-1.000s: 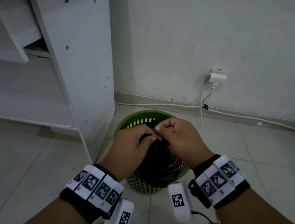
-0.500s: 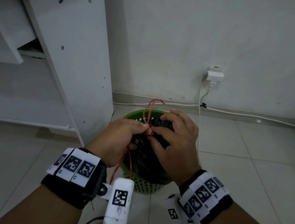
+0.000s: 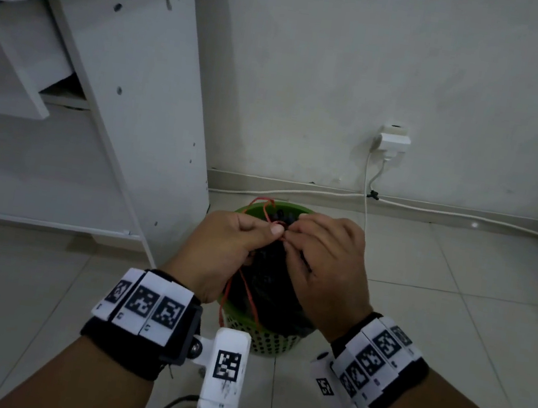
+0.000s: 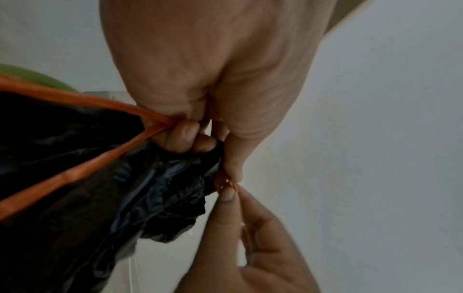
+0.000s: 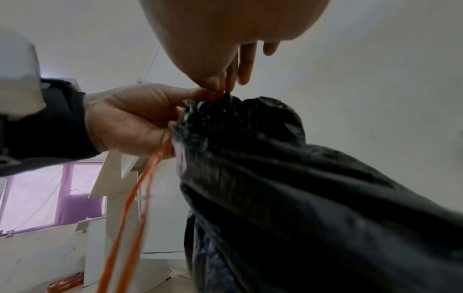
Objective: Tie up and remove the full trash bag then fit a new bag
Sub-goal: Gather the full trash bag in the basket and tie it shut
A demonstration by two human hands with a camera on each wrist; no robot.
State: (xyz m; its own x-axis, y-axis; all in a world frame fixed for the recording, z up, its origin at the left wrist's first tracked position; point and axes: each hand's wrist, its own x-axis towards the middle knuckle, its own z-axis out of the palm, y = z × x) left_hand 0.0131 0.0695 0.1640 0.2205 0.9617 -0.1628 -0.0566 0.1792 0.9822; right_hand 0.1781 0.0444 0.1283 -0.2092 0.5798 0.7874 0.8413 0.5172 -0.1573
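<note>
A black trash bag point(image 3: 267, 283) stands in a green perforated bin point(image 3: 272, 341) on the floor. Its top is gathered, with an orange drawstring point(image 3: 249, 299) running from the neck. My left hand point(image 3: 231, 243) grips the gathered neck and the drawstring point(image 4: 82, 103), thumb on top. My right hand point(image 3: 318, 262) pinches the drawstring point(image 4: 226, 183) at the same spot, its other fingers straighter. One drawstring loop rises behind the hands, another hangs down past the left wrist point(image 5: 130, 202). The bag point(image 5: 288, 188) sags below the neck.
A white desk panel point(image 3: 135, 109) stands just left of the bin. The white wall point(image 3: 418, 69) is close behind, with a wall socket point(image 3: 393, 141) and a white cable point(image 3: 466, 217) along the skirting. Grey floor tiles point(image 3: 452, 316) lie to the right.
A second ago both hands were closed on the bag's top with no string showing. Since then the orange drawstring has been drawn out, and the fingers have closed in on it at the neck.
</note>
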